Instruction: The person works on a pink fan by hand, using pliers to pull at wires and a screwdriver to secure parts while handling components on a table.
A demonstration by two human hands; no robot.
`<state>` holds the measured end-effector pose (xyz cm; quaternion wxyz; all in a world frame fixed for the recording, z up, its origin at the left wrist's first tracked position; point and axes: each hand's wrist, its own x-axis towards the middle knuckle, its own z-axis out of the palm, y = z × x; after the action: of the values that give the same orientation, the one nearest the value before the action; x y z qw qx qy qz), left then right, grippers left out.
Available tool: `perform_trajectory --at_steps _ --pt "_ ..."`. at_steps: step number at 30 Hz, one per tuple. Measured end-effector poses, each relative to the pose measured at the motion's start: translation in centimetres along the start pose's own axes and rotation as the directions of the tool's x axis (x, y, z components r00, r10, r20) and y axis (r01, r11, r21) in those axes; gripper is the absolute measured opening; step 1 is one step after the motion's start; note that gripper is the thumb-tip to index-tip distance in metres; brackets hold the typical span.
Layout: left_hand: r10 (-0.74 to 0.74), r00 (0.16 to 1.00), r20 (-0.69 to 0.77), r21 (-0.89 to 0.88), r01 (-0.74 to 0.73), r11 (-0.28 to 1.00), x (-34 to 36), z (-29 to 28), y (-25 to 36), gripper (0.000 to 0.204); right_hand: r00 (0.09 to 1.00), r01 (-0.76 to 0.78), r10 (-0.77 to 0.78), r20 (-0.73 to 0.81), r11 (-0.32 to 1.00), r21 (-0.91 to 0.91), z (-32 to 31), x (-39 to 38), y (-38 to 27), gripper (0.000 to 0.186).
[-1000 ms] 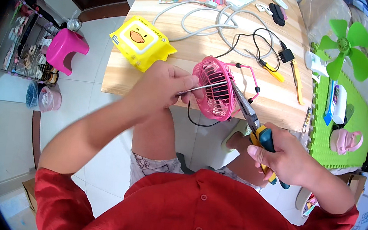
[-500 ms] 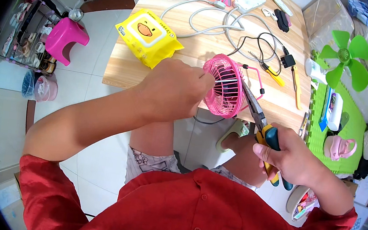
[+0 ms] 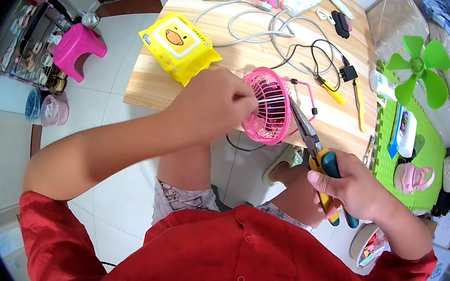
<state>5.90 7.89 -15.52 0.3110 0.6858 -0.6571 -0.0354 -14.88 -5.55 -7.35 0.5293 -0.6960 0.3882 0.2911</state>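
Observation:
A small pink desk fan with a wire cage stands at the table's near edge, its dark motor showing through the bars. A thin pale rod lies across the middle of the cage. My left hand is closed at the cage's left side; whatever its fingers grip is hidden. My right hand is wrapped round the yellow and dark-green handles of long-nose pliers. The pliers' jaws are at the cage's right rim; whether they grip anything there is unclear.
On the wooden table lie a yellow wipes pack, a coiled grey cable, a power strip, a yellow-handled screwdriver and a black adapter. Green fan blades stand at right. A pink stool is on the floor.
My left hand has shifted slightly left at the cage. The pliers stay at the fan's right rim in my right hand. The whole view has moved a little.

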Motion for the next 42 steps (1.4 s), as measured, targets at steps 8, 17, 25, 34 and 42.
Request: perform_trajectory --at_steps 8,17,25,34,42 --pt "-0.326 0.528 0.784 -0.567 0.823 -0.030 1.0 -1.9 -0.4 0.021 0.999 0.007 -0.010 -0.045 0.998 -0.060 0.1 0.0 0.1 0.035" --pt "0.347 0.934 0.085 0.484 -0.343 0.805 0.9 0.4 -1.4 0.008 0.998 -0.033 0.030 -0.058 0.998 -0.046 -0.2 -0.1 -1.3 0.032" --pt "0.309 0.950 0.055 0.442 -0.301 0.845 0.8 0.7 -1.2 0.005 0.999 -0.021 0.020 -0.038 1.000 -0.021 -0.3 0.0 -1.2 0.035" --pt "-0.328 0.913 0.243 -0.215 0.380 0.900 1.8 -0.1 -0.6 0.013 1.000 -0.016 0.016 -0.027 1.000 -0.003 -0.2 0.2 -1.1 0.036" --pt "-0.071 0.977 0.202 0.376 -0.010 0.926 1.1 -0.3 0.6 0.005 0.999 -0.045 0.044 -0.020 0.999 -0.030 -0.4 0.0 -1.7 0.038"
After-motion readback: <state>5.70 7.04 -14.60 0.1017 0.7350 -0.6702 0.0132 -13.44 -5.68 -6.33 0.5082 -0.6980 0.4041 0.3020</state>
